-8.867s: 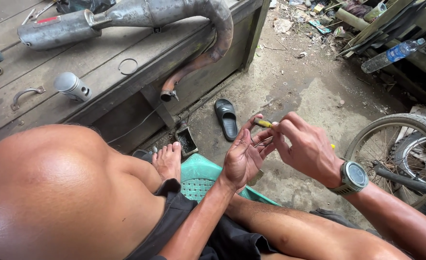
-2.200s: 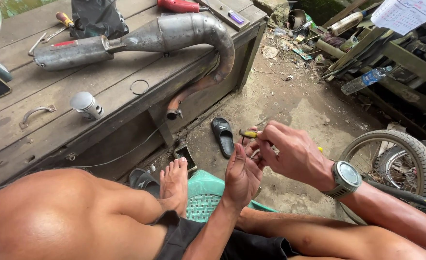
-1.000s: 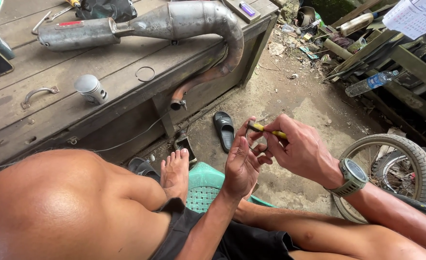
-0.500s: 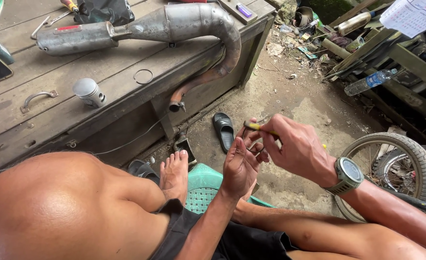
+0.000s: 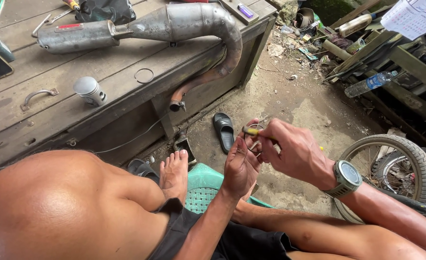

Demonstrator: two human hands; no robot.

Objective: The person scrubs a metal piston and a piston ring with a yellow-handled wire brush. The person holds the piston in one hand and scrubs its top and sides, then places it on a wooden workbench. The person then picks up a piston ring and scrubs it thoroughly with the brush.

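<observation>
A piston (image 5: 90, 91) is sitting on the wooden bench (image 5: 44, 115) at far left, an exhaust pipe (image 5: 174, 24) lying beyond it. My left hand (image 5: 239, 166) is pinching a thin metal ring (image 5: 252, 140) over the dirt floor, fingers curled nearly closed on its lower edge. My right hand (image 5: 294, 153) is gripping a yellow-handled tool (image 5: 252, 131) tightly, pressing it against the ring. A bicycle wheel (image 5: 400, 163) is lying at right.
</observation>
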